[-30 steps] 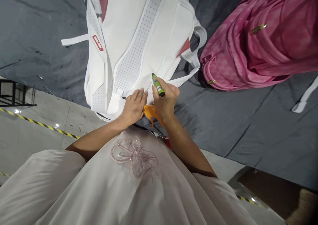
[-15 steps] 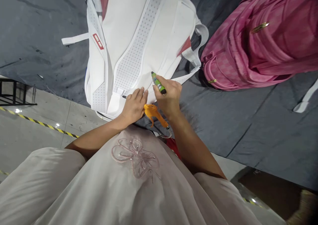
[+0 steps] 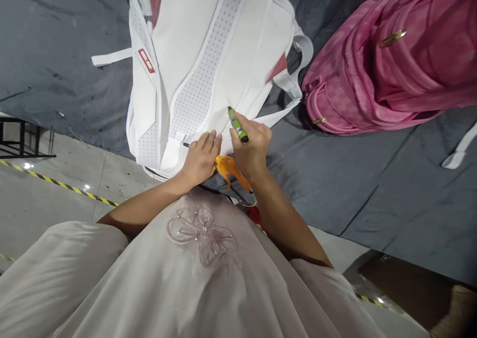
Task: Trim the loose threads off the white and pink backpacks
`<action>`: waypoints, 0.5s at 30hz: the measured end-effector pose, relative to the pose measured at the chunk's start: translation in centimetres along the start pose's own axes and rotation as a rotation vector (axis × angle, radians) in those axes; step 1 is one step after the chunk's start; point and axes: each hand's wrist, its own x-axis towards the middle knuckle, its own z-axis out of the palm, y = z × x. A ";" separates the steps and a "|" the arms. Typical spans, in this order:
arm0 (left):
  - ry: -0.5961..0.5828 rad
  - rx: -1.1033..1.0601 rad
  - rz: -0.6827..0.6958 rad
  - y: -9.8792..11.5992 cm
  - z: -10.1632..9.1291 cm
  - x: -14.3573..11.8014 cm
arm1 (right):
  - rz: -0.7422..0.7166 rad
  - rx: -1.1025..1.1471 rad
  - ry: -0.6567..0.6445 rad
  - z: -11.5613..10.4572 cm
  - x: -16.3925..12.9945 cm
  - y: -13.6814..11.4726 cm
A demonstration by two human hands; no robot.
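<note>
Probably marking, my right hand (image 3: 252, 144) grips a green, black-ended marker (image 3: 237, 124); next, my flattened left hand (image 3: 203, 156) should steady the white fabric backpack (image 3: 186, 25).

Right hand (image 3: 253, 146) gripping green marker (image 3: 239, 125), white backpack (image 3: 208, 64)

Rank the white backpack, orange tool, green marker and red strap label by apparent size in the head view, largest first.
1. White backpack, even cut off by the frame's top edge
2. Orange tool
3. Green marker, partly covered by fingers
4. Red strap label
</note>
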 end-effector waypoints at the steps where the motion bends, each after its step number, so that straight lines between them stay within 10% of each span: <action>1: 0.001 -0.004 0.003 0.0 0.0 0.0 | -0.002 -0.029 0.005 0.0 -0.1 -0.1; 15: 0.058 -0.019 0.032 -0.4 0.7 -0.2 | -0.062 0.061 -0.162 -0.4 -1.2 -1.0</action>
